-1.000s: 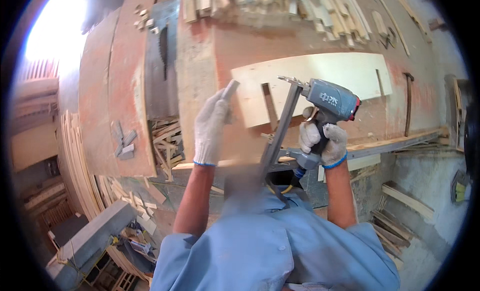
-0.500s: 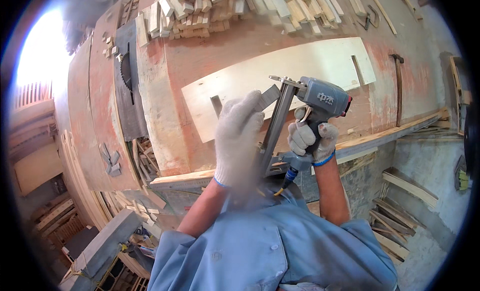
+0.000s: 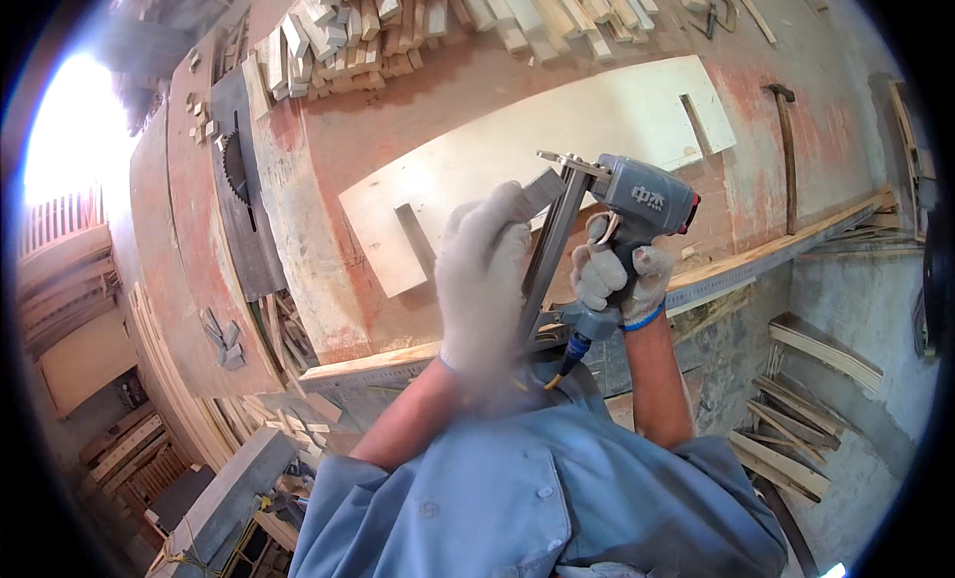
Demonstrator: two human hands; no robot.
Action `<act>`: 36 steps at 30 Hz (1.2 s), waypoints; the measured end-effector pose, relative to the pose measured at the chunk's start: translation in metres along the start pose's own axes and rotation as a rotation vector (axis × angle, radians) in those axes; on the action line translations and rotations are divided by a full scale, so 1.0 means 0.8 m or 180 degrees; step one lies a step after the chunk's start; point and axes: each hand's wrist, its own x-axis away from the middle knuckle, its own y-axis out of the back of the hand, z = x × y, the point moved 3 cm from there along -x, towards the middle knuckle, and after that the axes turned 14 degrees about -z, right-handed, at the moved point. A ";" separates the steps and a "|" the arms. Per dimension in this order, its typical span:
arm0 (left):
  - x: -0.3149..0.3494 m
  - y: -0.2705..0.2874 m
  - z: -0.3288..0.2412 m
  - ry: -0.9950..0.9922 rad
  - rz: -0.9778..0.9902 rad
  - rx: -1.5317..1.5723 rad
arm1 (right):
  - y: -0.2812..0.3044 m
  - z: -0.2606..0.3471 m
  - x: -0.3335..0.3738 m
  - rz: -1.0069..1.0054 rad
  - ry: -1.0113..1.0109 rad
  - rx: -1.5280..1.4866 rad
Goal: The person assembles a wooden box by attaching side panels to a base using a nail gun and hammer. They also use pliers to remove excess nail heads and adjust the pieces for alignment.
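Note:
My right hand (image 3: 600, 278), in a pale work glove, is wrapped round the grip of a grey nail gun (image 3: 647, 190). The gun is held up over the workbench's near edge, its long metal magazine (image 3: 559, 242) slanting down toward me. My gloved left hand (image 3: 482, 265) pinches a grey strip of nails (image 3: 540, 192) beside the magazine's upper end. Dust or a smear blurs that hand's wrist. Behind both hands lies a pale wooden board (image 3: 567, 115) with a narrow slot near each end. An air hose fitting (image 3: 571, 357) hangs under the gun's grip.
Cut wooden battens (image 3: 383, 36) are heaped at the bench's far side. A hammer (image 3: 786, 160) lies at the right, a clamp (image 3: 723, 19) beyond it. On the left, a circular saw blade (image 3: 235, 167) protrudes through a dark plate, and more grey nail strips (image 3: 225, 341) lie nearby.
The view has shifted slightly, so the bench and board appear farther left. My left hand has moved slightly right, still pinching the nail strip. The nail gun stays almost unchanged in my right hand.

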 end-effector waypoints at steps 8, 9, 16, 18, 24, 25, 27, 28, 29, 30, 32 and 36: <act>0.005 -0.001 0.018 0.0131 -0.0032 0.0245 | 0.000 -0.002 0.001 0.0097 -0.0050 0.0074; 0.006 -0.001 0.021 0.0109 -0.0035 0.0266 | -0.004 -0.001 0.002 0.0144 -0.0099 0.0062; 0.010 -0.004 0.020 0.0008 -0.0202 0.0420 | -0.008 -0.003 0.002 0.0105 -0.0042 0.0092; 0.009 -0.006 0.016 0.0064 -0.0245 0.0495 | -0.002 -0.002 0.000 0.0204 -0.0097 0.0023; 0.011 -0.009 0.009 0.0134 -0.0073 0.0488 | -0.007 0.001 0.001 0.0199 -0.0101 0.0054; 0.011 -0.010 0.008 0.0102 -0.0023 0.0410 | -0.008 0.001 0.000 0.0224 -0.0111 0.0062; 0.009 -0.013 0.008 -0.0011 0.0106 0.0355 | -0.005 0.003 -0.001 0.0188 -0.0097 0.0159; 0.009 -0.014 0.008 -0.0090 0.0173 0.0374 | -0.003 0.003 -0.001 0.0171 -0.0093 0.0206; 0.009 -0.016 0.008 -0.0173 0.0252 0.0400 | -0.001 0.003 0.000 0.0173 -0.0089 0.0161; 0.007 -0.019 0.007 -0.0299 0.0337 0.0294 | 0.000 0.002 0.000 0.0174 -0.0085 0.0115; 0.003 -0.026 -0.002 -0.0574 0.0530 0.0082 | 0.012 0.004 0.002 0.0123 0.0049 0.0066; -0.003 -0.024 -0.008 -0.0047 0.0703 0.0294 | 0.035 0.003 -0.005 0.0337 0.0088 -0.0297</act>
